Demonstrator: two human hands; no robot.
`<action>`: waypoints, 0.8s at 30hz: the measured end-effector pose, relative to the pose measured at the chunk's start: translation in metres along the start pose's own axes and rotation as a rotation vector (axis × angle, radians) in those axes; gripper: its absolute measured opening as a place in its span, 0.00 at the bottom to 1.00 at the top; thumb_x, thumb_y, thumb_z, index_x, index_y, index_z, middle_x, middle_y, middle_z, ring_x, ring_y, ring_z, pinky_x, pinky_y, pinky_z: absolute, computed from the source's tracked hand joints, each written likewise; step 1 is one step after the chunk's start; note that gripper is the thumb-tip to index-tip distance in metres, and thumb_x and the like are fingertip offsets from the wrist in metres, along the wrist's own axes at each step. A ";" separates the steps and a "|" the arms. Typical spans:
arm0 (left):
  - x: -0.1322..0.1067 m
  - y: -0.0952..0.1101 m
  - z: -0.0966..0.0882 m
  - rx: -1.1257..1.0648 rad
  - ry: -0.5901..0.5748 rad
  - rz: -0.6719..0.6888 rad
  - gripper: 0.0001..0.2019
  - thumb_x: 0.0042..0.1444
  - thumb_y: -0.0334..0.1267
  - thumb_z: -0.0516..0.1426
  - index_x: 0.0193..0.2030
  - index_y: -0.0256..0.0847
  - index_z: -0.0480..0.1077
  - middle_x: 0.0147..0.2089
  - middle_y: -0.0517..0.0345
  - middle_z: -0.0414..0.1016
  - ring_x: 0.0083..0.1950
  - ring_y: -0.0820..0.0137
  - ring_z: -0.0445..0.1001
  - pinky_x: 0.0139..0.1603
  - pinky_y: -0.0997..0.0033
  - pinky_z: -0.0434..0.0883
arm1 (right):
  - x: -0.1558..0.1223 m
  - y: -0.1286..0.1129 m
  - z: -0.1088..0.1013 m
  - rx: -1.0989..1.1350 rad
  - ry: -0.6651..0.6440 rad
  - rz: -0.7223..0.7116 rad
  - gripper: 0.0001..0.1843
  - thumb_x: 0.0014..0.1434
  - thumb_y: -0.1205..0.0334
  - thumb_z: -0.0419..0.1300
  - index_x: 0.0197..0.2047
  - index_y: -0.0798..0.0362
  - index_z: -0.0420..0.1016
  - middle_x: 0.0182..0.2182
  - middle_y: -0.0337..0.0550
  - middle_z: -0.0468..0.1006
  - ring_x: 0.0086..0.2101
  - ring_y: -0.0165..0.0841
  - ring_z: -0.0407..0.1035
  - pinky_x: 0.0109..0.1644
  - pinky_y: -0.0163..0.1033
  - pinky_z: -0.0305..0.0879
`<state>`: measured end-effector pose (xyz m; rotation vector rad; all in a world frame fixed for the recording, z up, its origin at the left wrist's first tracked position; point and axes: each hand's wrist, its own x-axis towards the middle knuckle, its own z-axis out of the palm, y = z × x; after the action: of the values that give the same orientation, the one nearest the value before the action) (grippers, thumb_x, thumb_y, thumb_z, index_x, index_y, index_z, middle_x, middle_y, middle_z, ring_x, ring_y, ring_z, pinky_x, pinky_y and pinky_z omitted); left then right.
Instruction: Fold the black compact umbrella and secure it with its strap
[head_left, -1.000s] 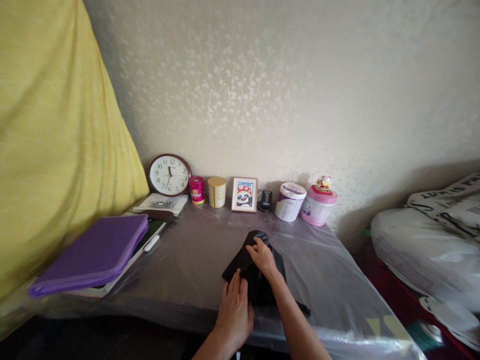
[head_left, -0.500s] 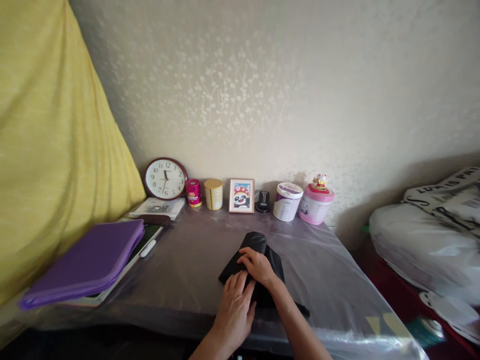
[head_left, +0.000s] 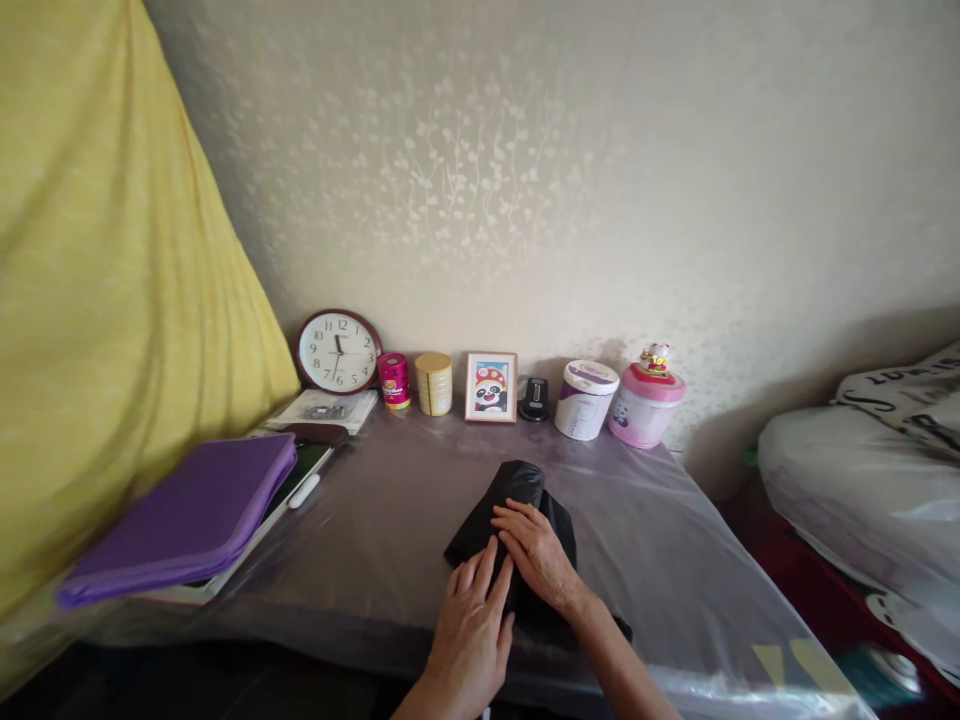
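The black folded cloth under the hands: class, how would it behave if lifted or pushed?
The black folded cloth would probably flop and unfold if lifted, since its layers lie soft and creased. Pushed, it might slide on the glossy clear plastic table cover.

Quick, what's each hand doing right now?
Left hand: open, flat on the black cloth.
Right hand: open, pressing the same cloth.

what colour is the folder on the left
Purple folder, clearest in the head view.

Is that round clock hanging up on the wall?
No, the clock stands on the table, leaning back against the wall beside a small pink tin.
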<state>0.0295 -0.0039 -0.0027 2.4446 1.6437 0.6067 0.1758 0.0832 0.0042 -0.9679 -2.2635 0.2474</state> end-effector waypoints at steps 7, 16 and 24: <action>0.000 -0.004 0.006 -0.076 -0.094 -0.076 0.38 0.47 0.26 0.49 0.66 0.48 0.43 0.70 0.54 0.38 0.67 0.60 0.45 0.63 0.54 0.52 | 0.036 0.041 0.014 -0.175 -0.023 0.098 0.16 0.63 0.60 0.47 0.47 0.47 0.73 0.51 0.43 0.73 0.57 0.36 0.57 0.61 0.52 0.45; 0.004 -0.003 0.006 -0.115 -0.122 -0.131 0.38 0.46 0.27 0.47 0.67 0.41 0.41 0.69 0.55 0.39 0.67 0.64 0.44 0.65 0.60 0.51 | 0.061 0.074 0.017 -0.166 -0.007 0.301 0.16 0.62 0.61 0.47 0.47 0.48 0.73 0.54 0.42 0.70 0.57 0.35 0.57 0.60 0.46 0.48; 0.001 -0.002 0.009 -0.120 -0.071 -0.104 0.37 0.47 0.28 0.46 0.66 0.36 0.40 0.69 0.52 0.41 0.67 0.63 0.46 0.64 0.59 0.52 | 0.028 0.091 -0.016 -0.112 0.203 0.748 0.21 0.60 0.61 0.44 0.50 0.58 0.69 0.48 0.54 0.73 0.49 0.39 0.66 0.54 0.44 0.58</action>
<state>0.0317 -0.0013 -0.0114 2.2549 1.6454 0.5793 0.2239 0.1663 -0.0065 -1.7860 -1.6628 0.3212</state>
